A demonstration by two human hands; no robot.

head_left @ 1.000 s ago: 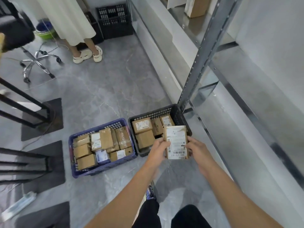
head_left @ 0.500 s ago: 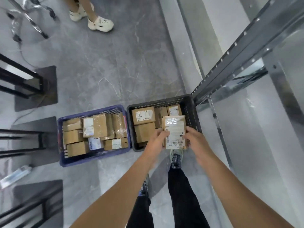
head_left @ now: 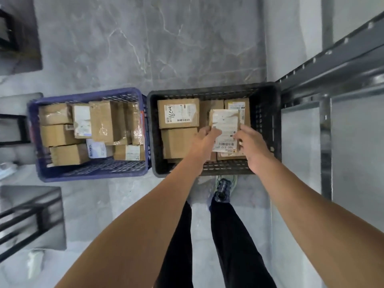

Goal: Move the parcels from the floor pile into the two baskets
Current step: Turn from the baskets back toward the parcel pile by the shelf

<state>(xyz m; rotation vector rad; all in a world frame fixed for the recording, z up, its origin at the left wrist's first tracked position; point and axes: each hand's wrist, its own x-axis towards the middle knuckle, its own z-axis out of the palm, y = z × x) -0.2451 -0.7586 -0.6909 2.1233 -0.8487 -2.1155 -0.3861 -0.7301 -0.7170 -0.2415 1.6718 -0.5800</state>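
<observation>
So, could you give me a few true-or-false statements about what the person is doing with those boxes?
1. The left hand and right hand hold one parcel over the black basket. True.
2. The blue basket stands beside the black basket, on the person's left. True.
3. The blue basket is empty. False: it holds several cardboard parcels.
4. The held parcel is bare cardboard. False: a white label with a barcode covers its face.
5. Both baskets stand on a table. False: they stand on the grey floor.
</observation>
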